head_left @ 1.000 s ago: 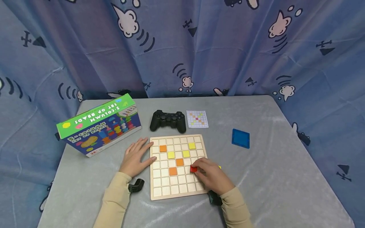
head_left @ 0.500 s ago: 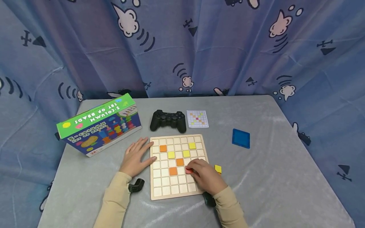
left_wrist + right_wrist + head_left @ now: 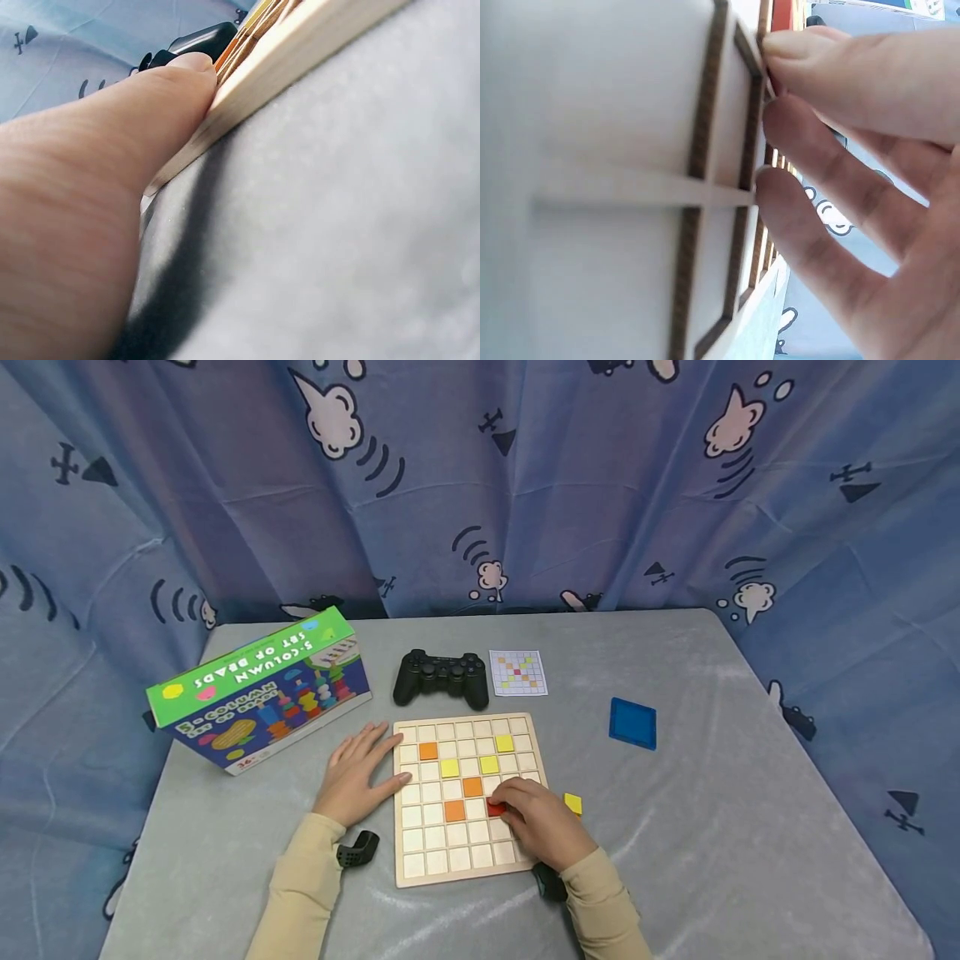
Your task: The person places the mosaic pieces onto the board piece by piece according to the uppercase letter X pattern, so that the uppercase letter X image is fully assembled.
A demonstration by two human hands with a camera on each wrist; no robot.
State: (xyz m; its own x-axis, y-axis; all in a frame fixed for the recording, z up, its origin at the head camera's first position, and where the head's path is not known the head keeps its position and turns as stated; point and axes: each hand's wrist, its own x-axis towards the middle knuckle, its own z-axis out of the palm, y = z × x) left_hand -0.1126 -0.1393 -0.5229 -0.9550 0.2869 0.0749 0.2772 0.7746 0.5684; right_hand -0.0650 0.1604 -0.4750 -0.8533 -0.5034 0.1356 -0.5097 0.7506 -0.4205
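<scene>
A wooden grid board (image 3: 415,864) lies on the table, with several orange and yellow tiles set in its cells. My right hand (image 3: 546,820) pinches a red tile (image 3: 495,808) at a cell right of the middle, its fingertips partly covering it. In the right wrist view the thumb and fingertips of the right hand (image 3: 855,161) are down at the cell dividers. My left hand (image 3: 356,777) lies spread at the board's left edge. Its thumb touches the wooden rim (image 3: 247,97) in the left wrist view.
Behind the board are a black game controller (image 3: 440,679) and a pattern card (image 3: 518,673) with a coloured grid. At the left stands a green and blue box (image 3: 262,693). A yellow tile (image 3: 573,803) lies just right of the board, and a blue tray (image 3: 632,723) farther right.
My right hand has moved slightly left with the red tile, bringing it over and down to a cell. The yellow tile at the right has come into fuller view. My left hand stays put.
</scene>
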